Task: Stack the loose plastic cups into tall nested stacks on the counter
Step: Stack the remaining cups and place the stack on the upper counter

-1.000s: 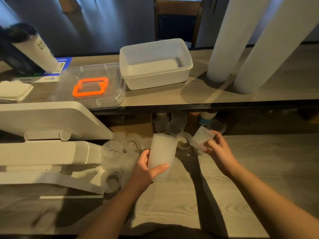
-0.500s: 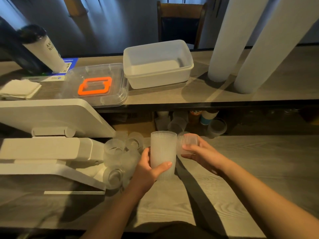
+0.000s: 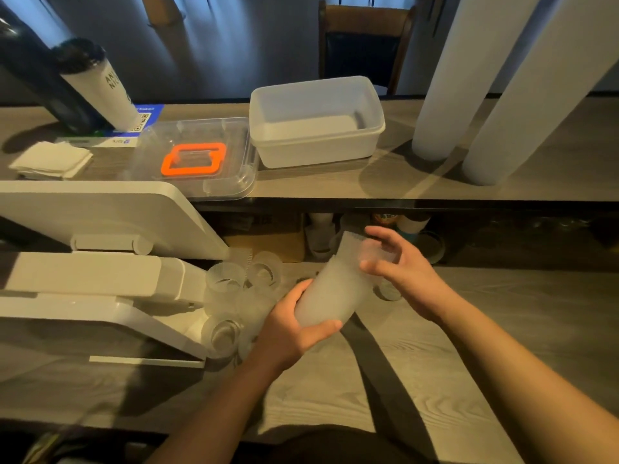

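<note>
The left hand (image 3: pixel 290 333) is wrapped tight around the bottom of a short stack of cups (image 3: pixel 330 293); the stack tips to the right, up off the counter (image 3: pixel 469 346); the right hand (image 3: pixel 407 274) holds one cup (image 3: pixel 376 254) with bent fingers at the open top of the stack; it is too blurry to tell how far in the cup sits; more loose cups (image 3: pixel 234 296) lie near the counter's back left part; two tall stacks (image 3: pixel 475 92) stand at the right end of the shelf (image 3: pixel 335 185) behind.
</note>
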Action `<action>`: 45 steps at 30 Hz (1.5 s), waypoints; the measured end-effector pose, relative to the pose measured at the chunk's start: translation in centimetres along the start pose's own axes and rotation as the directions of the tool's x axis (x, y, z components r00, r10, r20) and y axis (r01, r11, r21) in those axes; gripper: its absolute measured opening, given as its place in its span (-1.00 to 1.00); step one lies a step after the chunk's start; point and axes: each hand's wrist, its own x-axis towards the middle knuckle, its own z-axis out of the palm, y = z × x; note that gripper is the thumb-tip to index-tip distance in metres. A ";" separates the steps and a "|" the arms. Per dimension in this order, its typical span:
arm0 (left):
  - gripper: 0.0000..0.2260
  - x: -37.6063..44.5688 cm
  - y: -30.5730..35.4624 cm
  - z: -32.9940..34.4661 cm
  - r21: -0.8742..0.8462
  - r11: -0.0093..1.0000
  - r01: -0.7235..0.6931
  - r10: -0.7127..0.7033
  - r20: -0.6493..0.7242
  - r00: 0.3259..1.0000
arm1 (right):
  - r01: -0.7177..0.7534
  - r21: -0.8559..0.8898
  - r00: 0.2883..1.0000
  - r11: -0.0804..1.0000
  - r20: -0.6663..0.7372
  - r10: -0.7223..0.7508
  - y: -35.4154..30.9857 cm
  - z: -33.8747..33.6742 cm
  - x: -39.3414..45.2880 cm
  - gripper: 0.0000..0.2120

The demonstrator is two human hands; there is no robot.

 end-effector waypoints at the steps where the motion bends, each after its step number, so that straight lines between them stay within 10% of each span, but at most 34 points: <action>1: -0.28 -0.1 0.2 0.0 0.003 1.000 -0.011 0.011 -0.007 1.000 | -0.001 -0.062 1.000 0.998 0.010 0.002 -0.1 0.3 0.0 -0.39; 19: -0.28 -0.3 -0.2 0.3 0.004 1.000 0.014 -0.013 -0.078 0.997 | -0.041 -0.094 0.997 0.995 0.061 0.047 2.7 3.7 -1.3 -0.39; 25: -0.28 0.5 -0.7 1.0 -0.154 0.985 0.078 -0.089 -0.064 0.994 | -0.148 -0.035 0.963 0.988 -0.232 0.136 6.5 1.6 0.8 -0.36; 45: -0.14 1.8 -2.5 0.6 -0.153 0.972 0.177 -0.187 -0.054 0.981 | -0.366 -0.564 0.915 0.740 -0.364 0.175 16.7 -4.4 4.7 0.04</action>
